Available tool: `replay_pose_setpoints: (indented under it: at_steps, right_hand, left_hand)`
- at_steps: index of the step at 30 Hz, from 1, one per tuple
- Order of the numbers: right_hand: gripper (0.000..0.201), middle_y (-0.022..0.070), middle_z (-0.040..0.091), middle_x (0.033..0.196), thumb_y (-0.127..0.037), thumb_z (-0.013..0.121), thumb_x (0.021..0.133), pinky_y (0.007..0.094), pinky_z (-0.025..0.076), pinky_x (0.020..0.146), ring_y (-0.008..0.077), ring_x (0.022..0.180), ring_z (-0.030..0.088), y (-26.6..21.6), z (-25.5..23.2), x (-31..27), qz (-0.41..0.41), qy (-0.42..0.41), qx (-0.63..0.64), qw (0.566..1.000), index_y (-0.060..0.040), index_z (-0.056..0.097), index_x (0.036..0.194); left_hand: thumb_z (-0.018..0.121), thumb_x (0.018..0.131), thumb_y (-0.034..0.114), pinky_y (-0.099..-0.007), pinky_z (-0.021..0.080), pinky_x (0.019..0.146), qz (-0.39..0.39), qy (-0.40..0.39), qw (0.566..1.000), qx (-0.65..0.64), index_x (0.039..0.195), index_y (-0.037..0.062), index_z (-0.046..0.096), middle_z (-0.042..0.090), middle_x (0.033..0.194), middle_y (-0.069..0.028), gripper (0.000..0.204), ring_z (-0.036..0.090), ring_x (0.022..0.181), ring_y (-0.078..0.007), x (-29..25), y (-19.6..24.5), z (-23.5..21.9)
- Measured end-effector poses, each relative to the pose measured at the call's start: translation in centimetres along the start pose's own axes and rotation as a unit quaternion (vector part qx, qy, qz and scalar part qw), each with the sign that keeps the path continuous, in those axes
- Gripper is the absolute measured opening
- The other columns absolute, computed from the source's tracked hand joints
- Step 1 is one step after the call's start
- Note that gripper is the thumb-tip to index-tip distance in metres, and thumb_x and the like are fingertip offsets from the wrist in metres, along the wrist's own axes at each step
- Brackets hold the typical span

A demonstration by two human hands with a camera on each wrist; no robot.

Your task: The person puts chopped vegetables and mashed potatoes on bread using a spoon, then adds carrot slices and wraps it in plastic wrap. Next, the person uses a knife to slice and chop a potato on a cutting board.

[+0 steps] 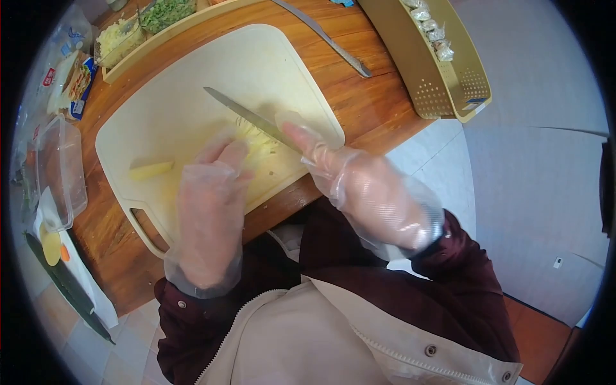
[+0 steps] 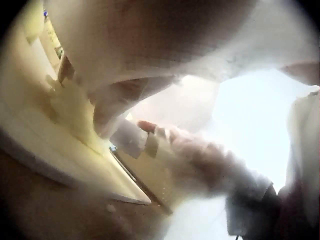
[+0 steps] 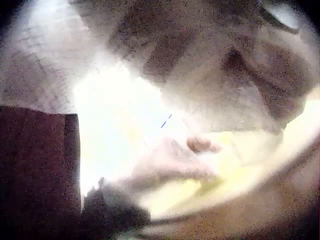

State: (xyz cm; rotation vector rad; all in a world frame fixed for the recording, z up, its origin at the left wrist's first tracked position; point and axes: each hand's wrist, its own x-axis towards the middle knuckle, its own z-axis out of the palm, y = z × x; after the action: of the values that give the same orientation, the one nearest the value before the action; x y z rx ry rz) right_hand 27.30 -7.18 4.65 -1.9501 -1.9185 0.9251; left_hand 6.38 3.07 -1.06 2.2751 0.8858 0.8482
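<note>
A long kitchen knife slants over the cream cutting board, its handle gripped by my right hand in a clear plastic glove. Under the blade lies a heap of thin pale yellow vegetable shreds. My left hand, gloved too, is over the board with bent fingers right beside the heap. In the left wrist view its fingertips come down against a pale yellow mass; I cannot tell whether they pinch it. A thick pale yellow vegetable stick lies apart at the board's left side.
At the back left, a wooden tray holds containers of minced pale food and chopped greens. A second knife lies behind the board. A perforated gold basket stands right; a clear plastic box and cucumber are left.
</note>
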Motion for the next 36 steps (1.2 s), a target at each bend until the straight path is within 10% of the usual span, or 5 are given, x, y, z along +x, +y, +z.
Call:
replay_pose_setpoints:
  at_steps: [9,13,23,26,36]
  right_hand:
    - [0.071,0.0179,0.067,0.078,-0.009,0.060,0.099,0.0404,0.057,0.055,0.0307,0.064,0.070,-1.1,2.4,-0.3,-0.058,0.069,-0.192,0.977,-0.0053,0.034,0.164]
    - [0.057,0.0009,0.065,0.094,-0.021,0.049,0.114,0.0252,0.055,0.060,0.0101,0.073,0.066,1.5,4.4,0.1,-0.065,0.119,-0.207,0.969,-0.0181,0.031,0.169]
    - [0.068,0.0182,0.069,0.081,-0.010,0.057,0.101,0.0414,0.056,0.054,0.0323,0.068,0.072,-2.3,0.0,-0.5,0.017,-0.045,-0.036,0.998,0.0009,0.030,0.164]
    - [0.069,0.0168,0.067,0.078,-0.010,0.056,0.102,0.0401,0.054,0.052,0.0301,0.067,0.070,-1.5,3.0,-0.5,-0.029,0.021,-0.322,0.946,-0.0001,0.030,0.165]
    - [0.062,-0.0043,0.053,0.094,-0.034,0.051,0.113,0.0230,0.038,0.071,0.0070,0.080,0.044,-1.5,-0.1,-0.5,0.101,-0.037,0.269,0.957,-0.0072,0.035,0.167]
  left_hand:
    - [0.059,0.092,-0.001,-0.0396,0.050,0.070,-0.098,-0.079,0.992,-0.031,0.104,-0.0012,0.066,0.063,0.096,-0.0225,0.013,0.063,0.085,-0.0398,0.2,0.0,-1.0]
    - [0.058,0.093,0.000,-0.0408,0.049,0.069,-0.071,-0.026,0.995,-0.064,0.102,-0.0007,0.064,0.060,0.093,-0.0224,0.010,0.062,0.083,-0.0409,0.2,-0.2,-0.7]
    - [0.058,0.094,0.001,-0.0423,0.050,0.071,-0.082,-0.040,0.993,-0.073,0.100,-0.0005,0.063,0.062,0.096,-0.0232,0.008,0.063,0.086,-0.0428,0.4,0.1,-0.9]
    - [0.057,0.094,0.002,-0.0436,0.049,0.070,-0.076,-0.028,0.996,-0.049,0.099,-0.0002,0.062,0.061,0.095,-0.0232,0.007,0.063,0.086,-0.0430,0.4,0.0,-0.4]
    - [0.066,0.093,-0.006,-0.0346,0.057,0.092,-0.131,-0.119,0.984,0.009,0.120,-0.0020,0.073,0.073,0.120,-0.0204,0.028,0.072,0.104,-0.0324,0.3,0.2,-1.2]
